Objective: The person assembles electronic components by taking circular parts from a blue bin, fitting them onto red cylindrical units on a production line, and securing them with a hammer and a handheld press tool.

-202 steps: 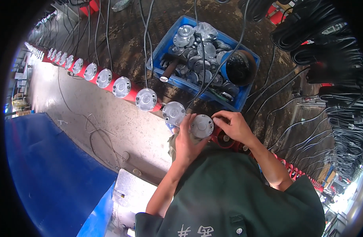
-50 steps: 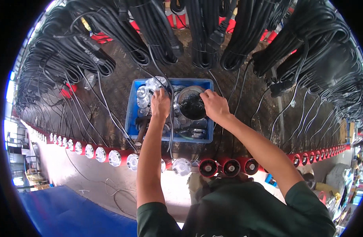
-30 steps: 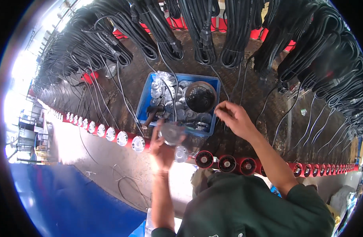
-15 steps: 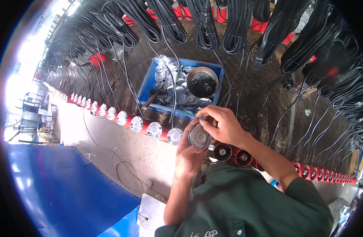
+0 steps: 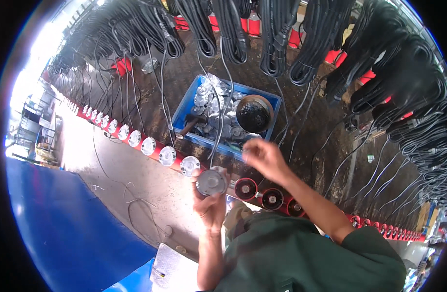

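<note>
My left hand (image 5: 210, 212) grips a round, grey metal cap (image 5: 211, 182) by its rim, flat face up, over the row of red cylinders. The cap hides whatever lies directly under it. To the right, my right hand (image 5: 266, 158) hovers near the crate's front edge, apart from the cap. Its fingers are curled together and slightly blurred; anything between them is too small to make out. Left of the held cap, a silver cap (image 5: 189, 166) closes the end of a red cylinder. On the right, an uncapped red cylinder (image 5: 245, 189) shows a dark interior.
Beyond my hands a blue crate (image 5: 209, 142) holds loose metal caps (image 5: 214, 104), a hammer (image 5: 187, 127) and a round bowl (image 5: 254, 114) with small black pieces. Bundled black cables (image 5: 277, 44) hang above the dark tabletop (image 5: 325, 165), their leads trailing down. A blue sheet (image 5: 72, 224) lies left.
My hands have separated: the left moved leftward and nearer me with the cap, while the right let go of the cap's edge. The whole view has shifted slightly.
</note>
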A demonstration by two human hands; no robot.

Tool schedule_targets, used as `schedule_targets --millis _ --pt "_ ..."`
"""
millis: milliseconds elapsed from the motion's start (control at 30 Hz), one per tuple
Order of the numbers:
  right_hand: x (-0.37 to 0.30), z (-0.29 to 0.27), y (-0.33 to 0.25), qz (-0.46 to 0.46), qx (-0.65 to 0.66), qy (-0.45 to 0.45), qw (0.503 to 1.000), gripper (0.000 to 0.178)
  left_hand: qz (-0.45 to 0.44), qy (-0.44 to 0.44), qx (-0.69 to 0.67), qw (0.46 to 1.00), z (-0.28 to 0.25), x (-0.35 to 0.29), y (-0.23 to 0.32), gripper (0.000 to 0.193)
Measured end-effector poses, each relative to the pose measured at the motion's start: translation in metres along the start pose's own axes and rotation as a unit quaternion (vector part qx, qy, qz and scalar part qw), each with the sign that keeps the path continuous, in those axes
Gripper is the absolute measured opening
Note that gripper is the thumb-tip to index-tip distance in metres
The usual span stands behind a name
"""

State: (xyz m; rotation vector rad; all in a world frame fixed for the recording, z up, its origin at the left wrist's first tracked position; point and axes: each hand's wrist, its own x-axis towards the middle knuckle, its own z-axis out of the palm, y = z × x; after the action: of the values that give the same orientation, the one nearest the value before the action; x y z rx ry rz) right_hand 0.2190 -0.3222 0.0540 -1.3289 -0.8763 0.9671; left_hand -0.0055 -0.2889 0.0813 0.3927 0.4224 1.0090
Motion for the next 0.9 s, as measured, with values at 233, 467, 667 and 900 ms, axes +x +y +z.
schedule_targets --millis 233,467,667,900 --pt "0.154 -0.037 0.065 -0.105 -0.590 0.045 0.799 0.021 -0.014 -0.006 -0.053 0.998 -0.009 -0.013 0.037 0.066" --pt "0.157 -0.041 0.065 -0.099 -0.526 0.089 0.840 0.016 0.030 0.045 -0.051 0.997 -0.054 -0.033 0.037 0.067" --pt "0.083 -0.063 0.050 -0.025 -0.289 0.029 0.956 0.021 -0.004 0.094 -0.028 0.995 -0.068 -0.040 0.034 0.059" --pt "-0.029 -0.049 0.020 0.176 -0.152 0.049 0.971 0.021 -0.051 0.085 -0.022 0.995 -0.069 -0.041 0.022 0.058"
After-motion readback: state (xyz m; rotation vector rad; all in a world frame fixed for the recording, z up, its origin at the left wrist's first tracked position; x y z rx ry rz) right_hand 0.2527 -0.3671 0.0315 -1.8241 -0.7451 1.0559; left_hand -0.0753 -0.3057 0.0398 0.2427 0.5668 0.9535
